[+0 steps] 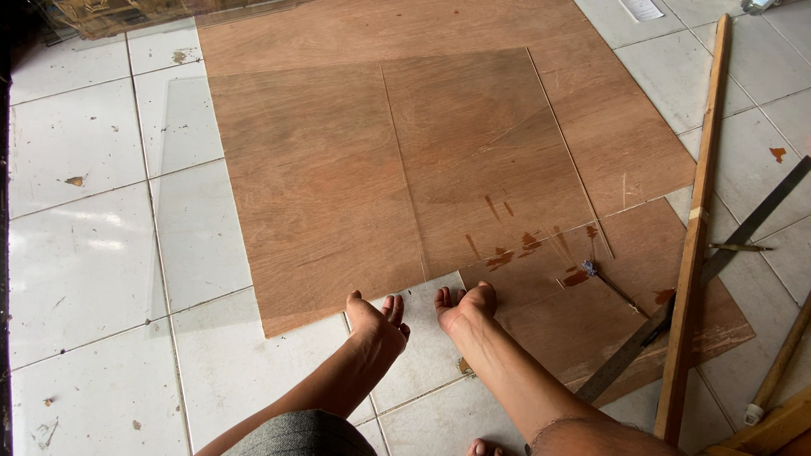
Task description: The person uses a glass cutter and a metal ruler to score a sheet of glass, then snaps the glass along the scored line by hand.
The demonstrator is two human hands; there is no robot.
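Both my hands are down at the near edge of a clear glass sheet [338, 169] that lies flat over a brown plywood board [591, 110] on the white tiled floor [76, 270]. The glass reaches left past the plywood onto the tiles; its edges show as faint lines, and one scored-looking line runs down its middle toward my fingers. My left hand [378, 321] sits at the near edge of the sheet, fingers [394, 309] curled and held together, tips pointing toward the right hand; I cannot tell whether they hook under the glass or only press against it. My right hand [465, 308] is just beside it, fingers [443, 299] bunched and bent down at the same edge, thumb side lifted; again, grip or mere touch is not clear. The two hands are near each other, not touching. Right of my right forearm a second plywood piece [591, 321] lies under the first, with dark reddish stains. A long wooden batten [694, 228] runs from far to near at the right, crossed by a dark metal straightedge [726, 253]. A white paper slip [640, 8] lies flat on the tiles at the far right, small and rectangular, its print too small to make out.
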